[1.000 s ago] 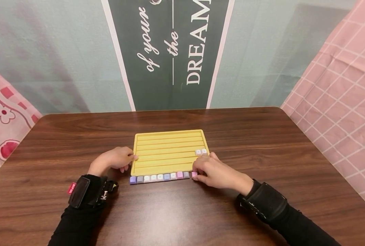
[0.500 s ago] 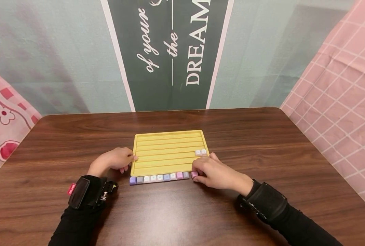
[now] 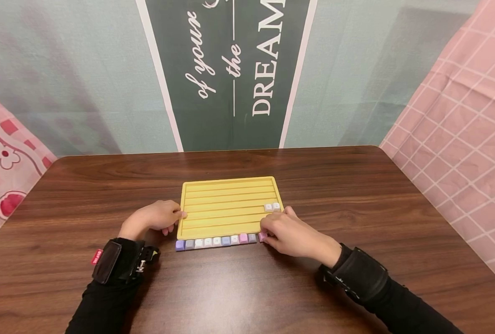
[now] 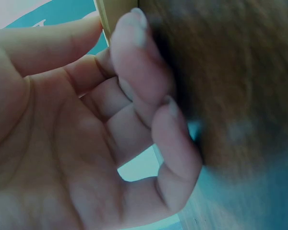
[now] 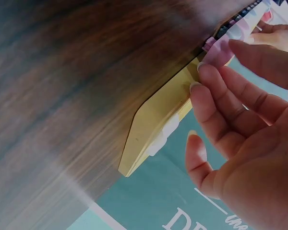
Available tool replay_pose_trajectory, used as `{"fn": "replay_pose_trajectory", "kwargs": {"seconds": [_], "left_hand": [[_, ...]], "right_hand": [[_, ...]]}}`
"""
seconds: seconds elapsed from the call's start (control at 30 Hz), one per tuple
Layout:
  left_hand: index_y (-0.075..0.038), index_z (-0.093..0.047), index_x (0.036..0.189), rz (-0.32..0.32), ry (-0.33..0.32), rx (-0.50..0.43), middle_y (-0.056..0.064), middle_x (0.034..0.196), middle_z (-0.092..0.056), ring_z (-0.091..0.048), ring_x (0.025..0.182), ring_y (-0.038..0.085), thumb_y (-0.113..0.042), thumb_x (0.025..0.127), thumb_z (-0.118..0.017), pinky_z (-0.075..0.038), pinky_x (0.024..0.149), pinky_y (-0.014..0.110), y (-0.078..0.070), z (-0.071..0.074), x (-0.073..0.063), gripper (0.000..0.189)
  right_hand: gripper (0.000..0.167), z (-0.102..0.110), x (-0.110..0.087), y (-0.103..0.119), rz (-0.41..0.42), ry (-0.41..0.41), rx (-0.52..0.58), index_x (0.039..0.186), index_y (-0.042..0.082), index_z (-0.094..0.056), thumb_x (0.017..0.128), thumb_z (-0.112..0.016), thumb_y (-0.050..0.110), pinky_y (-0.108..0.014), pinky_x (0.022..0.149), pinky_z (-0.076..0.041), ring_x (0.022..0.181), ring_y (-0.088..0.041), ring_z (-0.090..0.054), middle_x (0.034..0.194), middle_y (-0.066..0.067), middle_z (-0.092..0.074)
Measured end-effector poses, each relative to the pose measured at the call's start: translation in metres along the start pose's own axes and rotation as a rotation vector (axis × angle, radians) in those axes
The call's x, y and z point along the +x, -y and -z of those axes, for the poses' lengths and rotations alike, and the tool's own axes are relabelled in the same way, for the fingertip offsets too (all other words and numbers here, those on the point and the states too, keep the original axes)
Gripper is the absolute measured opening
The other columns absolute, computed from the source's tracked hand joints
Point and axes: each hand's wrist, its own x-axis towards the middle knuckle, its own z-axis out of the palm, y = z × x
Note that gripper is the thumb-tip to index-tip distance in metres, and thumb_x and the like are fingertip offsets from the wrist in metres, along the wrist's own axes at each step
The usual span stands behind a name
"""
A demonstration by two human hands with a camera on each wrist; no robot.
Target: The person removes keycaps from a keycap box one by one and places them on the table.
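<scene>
A yellow ridged tray [image 3: 226,204] lies on the table. My left hand [image 3: 157,215] grips its left edge, thumb on the rim and the other fingers curled beside it; in the left wrist view the thumb tip meets the tray edge [image 4: 116,14]. Along the near side runs a row of keycaps [image 3: 217,241] in purple, grey, white, blue and pink. With thumb and fingertips my right hand [image 3: 295,233] pinches a pink keycap [image 5: 220,53] at the row's right end, a small gap from the grey keycap [image 3: 252,238]. Two white keycaps [image 3: 272,207] sit in the tray at right.
The dark wooden table [image 3: 347,195] extends around the tray on all sides. Behind it hangs a green cloth with white lettering [image 3: 231,79]. Pink patterned cloths hang at the left [image 3: 5,153] and at the right [image 3: 464,120].
My right hand has shifted very slightly left with the pink keycap, narrowing the gap to the grey one. My left hand stays at the tray's edge.
</scene>
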Motion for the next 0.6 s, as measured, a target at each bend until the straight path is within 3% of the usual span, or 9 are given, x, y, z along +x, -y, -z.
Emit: {"fn": "replay_pose_trajectory", "kwargs": {"seconds": [0.6], "left_hand": [[-0.003,-0.053,0.079,0.015,-0.001,-0.003,0.007,0.063,-0.050,-0.049,0.052,0.015,-0.016,0.097,-0.045,-0.039,0.053,0.028,-0.0015,-0.0004,-0.0008,0.023]], "right_hand": [[0.024,-0.0021,0.0023,0.0038,0.008,-0.024,-0.018,0.070,0.017,-0.049,0.080,-0.070,0.011,-0.031,0.065,-0.025,0.065,-0.006,-0.042,0.066,0.010,-0.043]]}}
